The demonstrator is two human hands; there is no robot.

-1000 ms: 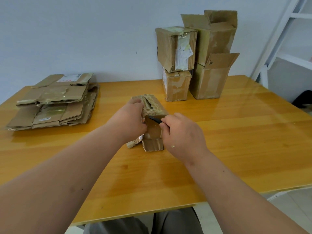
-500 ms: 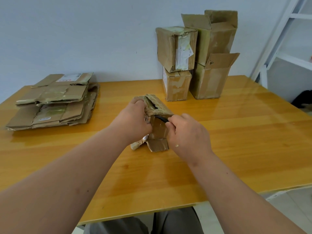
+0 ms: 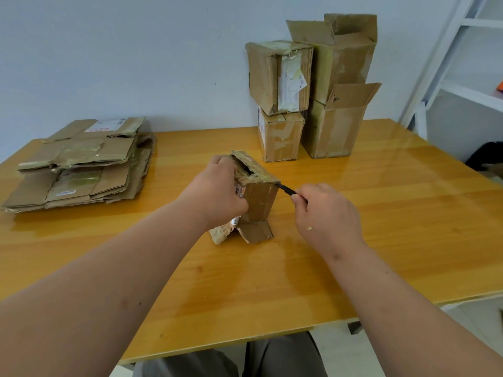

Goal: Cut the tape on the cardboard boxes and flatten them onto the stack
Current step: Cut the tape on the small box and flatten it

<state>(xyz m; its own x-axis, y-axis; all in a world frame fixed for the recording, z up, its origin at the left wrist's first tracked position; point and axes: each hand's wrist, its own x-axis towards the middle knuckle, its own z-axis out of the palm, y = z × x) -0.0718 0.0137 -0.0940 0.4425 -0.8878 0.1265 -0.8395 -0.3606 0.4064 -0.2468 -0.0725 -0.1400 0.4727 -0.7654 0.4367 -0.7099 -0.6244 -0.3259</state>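
- The bench [image 3: 381, 213] is glossy, honey-coloured wood with long plank seams; it mirrors the light along its right side; a pale matt wall rises behind its far edge.
- The small cardboard box [image 3: 257, 198] stands upright near the middle of the bench; it is brown, creased corrugated card with shiny, wrinkled tape over its top edge and a dark slit open along the top; its bottom flaps splay out on the bench, and a bit of white label shows on its left face.
- The left hand [image 3: 217, 191] grips the box from the left, fingers curled over the top rim, forearm reaching in from the near-left.
- The right hand [image 3: 326, 213] is curled tight round a slim black cutter [image 3: 285, 189]; the cutter's tip meets the box's upper right corner; a pale crumb clings to the back of this hand.
- The flat stack [image 3: 79, 167] of squashed cartons lies by the far-left corner, layered, ragged-edged, streaked with tape.
- Four unflattened boxes [image 3: 313, 104] are piled two high at the far edge against the wall; the two on the right have open flaps.
- A white shelf frame [image 3: 462, 63] stands beyond the right edge.
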